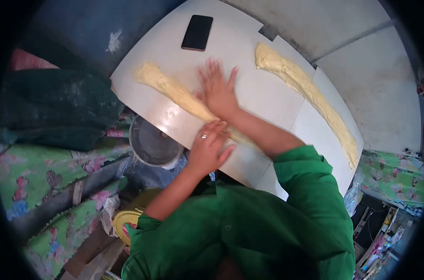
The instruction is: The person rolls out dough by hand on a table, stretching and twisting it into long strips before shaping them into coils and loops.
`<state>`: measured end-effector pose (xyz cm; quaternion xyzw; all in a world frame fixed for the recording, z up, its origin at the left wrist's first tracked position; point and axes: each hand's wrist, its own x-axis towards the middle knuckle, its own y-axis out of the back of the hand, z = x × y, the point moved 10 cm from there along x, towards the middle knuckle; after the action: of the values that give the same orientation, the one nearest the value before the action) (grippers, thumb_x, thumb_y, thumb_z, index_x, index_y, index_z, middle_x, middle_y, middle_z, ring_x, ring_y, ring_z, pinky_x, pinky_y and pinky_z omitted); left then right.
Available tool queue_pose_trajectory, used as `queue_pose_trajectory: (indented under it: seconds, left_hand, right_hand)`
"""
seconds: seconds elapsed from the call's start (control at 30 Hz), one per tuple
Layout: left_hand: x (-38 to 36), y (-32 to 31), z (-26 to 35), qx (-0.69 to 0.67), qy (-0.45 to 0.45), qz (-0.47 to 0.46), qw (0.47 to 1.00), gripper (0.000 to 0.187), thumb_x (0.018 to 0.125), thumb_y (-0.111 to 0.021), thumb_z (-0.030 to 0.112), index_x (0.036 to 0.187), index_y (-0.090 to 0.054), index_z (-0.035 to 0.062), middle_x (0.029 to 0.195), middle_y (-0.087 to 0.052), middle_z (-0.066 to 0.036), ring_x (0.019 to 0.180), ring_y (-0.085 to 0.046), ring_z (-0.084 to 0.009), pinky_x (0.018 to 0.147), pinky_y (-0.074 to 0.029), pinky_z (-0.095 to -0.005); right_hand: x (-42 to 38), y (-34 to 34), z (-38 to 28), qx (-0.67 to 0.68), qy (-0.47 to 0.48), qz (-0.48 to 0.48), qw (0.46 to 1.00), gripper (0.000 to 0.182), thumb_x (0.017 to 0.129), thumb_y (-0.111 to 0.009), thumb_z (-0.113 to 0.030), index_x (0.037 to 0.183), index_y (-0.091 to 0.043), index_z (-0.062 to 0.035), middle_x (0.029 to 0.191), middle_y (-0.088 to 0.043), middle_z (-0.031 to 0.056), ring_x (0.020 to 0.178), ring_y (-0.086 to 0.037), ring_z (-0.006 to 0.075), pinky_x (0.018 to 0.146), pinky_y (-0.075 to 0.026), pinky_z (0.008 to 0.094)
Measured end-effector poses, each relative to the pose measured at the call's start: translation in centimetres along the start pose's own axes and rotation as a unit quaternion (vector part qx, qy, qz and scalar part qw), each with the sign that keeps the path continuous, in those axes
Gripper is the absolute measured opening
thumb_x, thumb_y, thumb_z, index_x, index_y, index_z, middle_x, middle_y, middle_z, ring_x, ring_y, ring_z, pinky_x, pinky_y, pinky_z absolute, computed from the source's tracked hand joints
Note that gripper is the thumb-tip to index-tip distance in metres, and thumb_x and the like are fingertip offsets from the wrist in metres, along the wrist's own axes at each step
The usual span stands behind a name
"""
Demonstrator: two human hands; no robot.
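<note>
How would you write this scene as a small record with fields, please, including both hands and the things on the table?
Surface: white table
Dough: two long strips, left strip and right strip, lying apart
Left hand: on the left strip, wearing a ring
Right hand: fingers spread, blurred, just beyond the left strip; contact unclear
Phone: flat on the table, dark screen up, between the strips' far ends
Clothing: green sleeves

Tabletop smooth, glossy; dough rough; shirt matt cloth
</note>
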<state>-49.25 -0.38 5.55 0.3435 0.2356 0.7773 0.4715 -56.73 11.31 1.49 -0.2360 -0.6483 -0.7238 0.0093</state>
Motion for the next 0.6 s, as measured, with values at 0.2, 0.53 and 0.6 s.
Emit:
queue_pose_trajectory:
  seconds: [0.2,0.53,0.6]
  left_hand:
    - [2.0,4.4,-6.3,0.198,-0.014,-0.028,0.98,0.052,0.08,-0.064,0.039,0.121,-0.055,0.0067,0.129,-0.051,-0.012,0.129,-0.039,-0.0287,0.109,-0.024,-0.0487]
    - [1.6,5.0,-7.2,0.124,-0.024,-0.097,0.987,0.046,0.082,-0.063,0.036,0.119,-0.058,0.0087,0.127,-0.054,-0.009,0.125,-0.043,-0.0265,0.107,-0.025,-0.047]
    - [1.5,5.4,-7.1,0.1,-0.036,-0.111,0.988,0.046,0.082,-0.063,0.035,0.118,-0.059,0.0078,0.126,-0.054,-0.01,0.125,-0.043,-0.0264,0.107,-0.025,-0.0465]
  right_hand:
    - [4.5,1.4,1.9,-0.021,-0.119,0.005,0.993,0.064,0.093,-0.035,-0.052,0.148,-0.02,-0.0227,0.155,-0.012,0.0073,0.142,-0.01,0.0312,0.103,0.0,0.0703]
    - [5.0,-0.1,-5.2,0.16,0.019,-0.055,0.985,0.063,0.093,-0.039,-0.048,0.146,-0.024,-0.0171,0.151,-0.018,0.0184,0.14,-0.012,0.0375,0.104,0.001,0.068]
    - [6.5,-0.5,-1.5,0.119,-0.07,0.003,0.99,0.063,0.093,-0.04,-0.049,0.145,-0.026,-0.0177,0.151,-0.018,0.0175,0.14,-0.012,0.0373,0.104,0.001,0.068]
